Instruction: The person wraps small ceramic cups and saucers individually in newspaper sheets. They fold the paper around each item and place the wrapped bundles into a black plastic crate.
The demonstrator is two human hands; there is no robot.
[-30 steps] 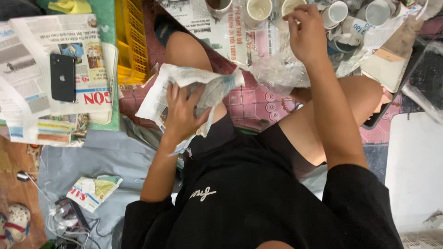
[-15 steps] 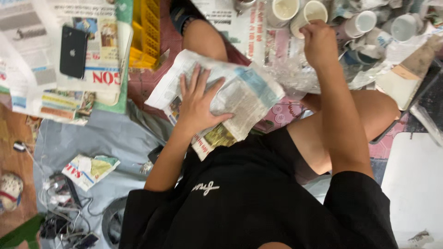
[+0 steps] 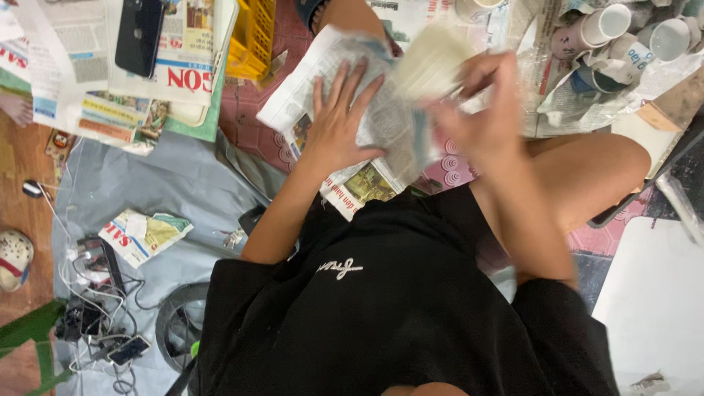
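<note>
I see my left hand [image 3: 339, 121] lying flat, fingers spread, pressing a newspaper sheet [image 3: 330, 110] down across my lap. My right hand [image 3: 480, 110] is blurred; it grips a pale cup [image 3: 433, 59] just above the sheet's right edge, close beside the left hand. Mugs [image 3: 609, 33] lie on paper further right. A phone [image 3: 138, 33] rests on stacked newspapers [image 3: 110, 88] to the left, beside a yellow crate [image 3: 253, 37].
</note>
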